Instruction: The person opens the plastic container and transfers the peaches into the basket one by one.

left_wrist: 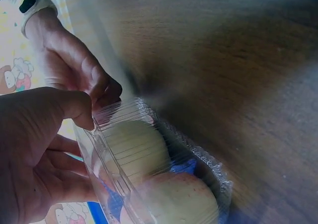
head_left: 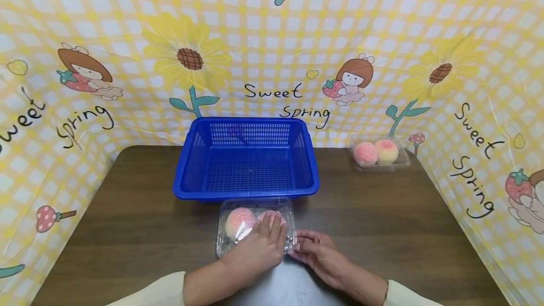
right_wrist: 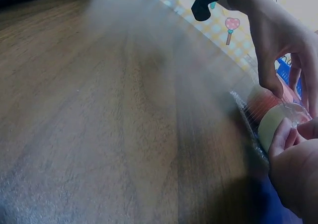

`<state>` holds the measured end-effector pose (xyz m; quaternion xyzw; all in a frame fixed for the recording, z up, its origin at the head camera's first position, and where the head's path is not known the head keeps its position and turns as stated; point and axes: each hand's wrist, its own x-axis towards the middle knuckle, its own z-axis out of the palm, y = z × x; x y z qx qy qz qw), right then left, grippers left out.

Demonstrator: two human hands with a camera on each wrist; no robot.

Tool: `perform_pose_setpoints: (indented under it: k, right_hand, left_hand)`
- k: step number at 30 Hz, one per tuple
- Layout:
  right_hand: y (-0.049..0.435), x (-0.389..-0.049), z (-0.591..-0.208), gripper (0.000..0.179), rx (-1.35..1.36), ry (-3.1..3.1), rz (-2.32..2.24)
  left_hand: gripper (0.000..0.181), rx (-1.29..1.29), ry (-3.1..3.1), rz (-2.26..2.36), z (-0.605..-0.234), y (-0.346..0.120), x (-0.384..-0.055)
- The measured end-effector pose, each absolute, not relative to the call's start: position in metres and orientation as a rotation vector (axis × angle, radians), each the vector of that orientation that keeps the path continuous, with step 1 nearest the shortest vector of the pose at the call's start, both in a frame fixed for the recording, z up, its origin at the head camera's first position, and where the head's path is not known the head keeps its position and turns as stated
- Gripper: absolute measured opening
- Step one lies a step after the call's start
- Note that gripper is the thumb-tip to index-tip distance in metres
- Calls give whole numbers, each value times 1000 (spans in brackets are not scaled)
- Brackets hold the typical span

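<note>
A clear plastic clamshell box (head_left: 221, 242) holds two round, peach-like pink and cream fruits (head_left: 239, 223) and sits on the table before me. Across its lid lies my left hand (head_left: 257, 247), fingers nearly straight and pressing over the right fruit. In the left wrist view, that thumb (left_wrist: 79, 112) bears on the box's edge. At the front right corner my right hand (head_left: 320, 254) pinches the rim between thumb and fingers. The right wrist view has both hands meeting at this corner, where the fingers partly hide the plastic.
Directly behind the box stands a blue perforated basket (head_left: 182, 181) with nothing inside. A second clear box (head_left: 395, 168) with two similar fruits rests at the table's back right. A yellow checked cloth (head_left: 272, 51) hangs around the back and sides of the brown table (head_left: 127, 230).
</note>
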<state>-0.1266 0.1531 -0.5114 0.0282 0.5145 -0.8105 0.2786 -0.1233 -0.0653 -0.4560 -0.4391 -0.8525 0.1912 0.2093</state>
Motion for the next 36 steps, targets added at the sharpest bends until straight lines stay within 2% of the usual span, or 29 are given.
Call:
perform_pose_setpoints:
  k: [11,24,31,36]
  right_hand:
    - [155,-129,-515,31,24,1392,-2167]
    - [153,-130,-521,28,-17,1436,-2189]
    - [157,-129,-522,34,23,1388,-2172]
    - [158,-128,-522,35,5,1347,-2172]
  left_hand:
    - [41,-1302,-2382,593,-452,-64,-127]
    - [41,-1284,-2363,602,-449,-61,-128]
    - [46,-1284,-2398,574,-444,-67,-126]
    - [56,-1310,-2524,387,-438,-73,-126]
